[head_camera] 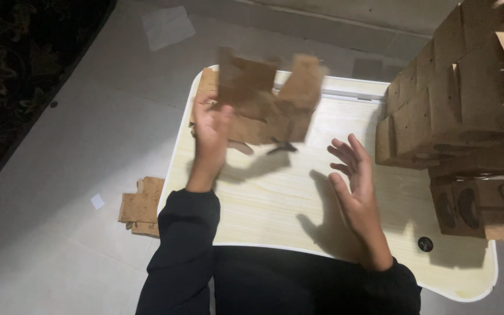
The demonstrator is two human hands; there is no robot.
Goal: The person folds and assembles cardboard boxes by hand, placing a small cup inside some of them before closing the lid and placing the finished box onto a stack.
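The left hand [210, 125] is raised at about eleven o'clock over the counter [275, 204], its fingers gripping the left edge of a brown cardboard piece [263, 99] — a partly folded box blank, flaps sticking up, blurred by motion so its exact shape is hard to tell. The cardboard hangs above the counter's far edge and throws a shadow onto the pale wood-grain top beneath it. The right hand [357, 186] sits at about three o'clock from the counter's middle, released and empty, fingers spread and pointing toward the cardboard but well apart from it. At one to three o'clock a stack of folded brown boxes [456, 105] stands on the counter's right side, just beside the right hand. On the floor [77, 146] at nine o'clock — beside the counter's left rim — lies a small pile of flat cardboard blanks [141, 205]. Both arms wear dark sleeves [185, 245].
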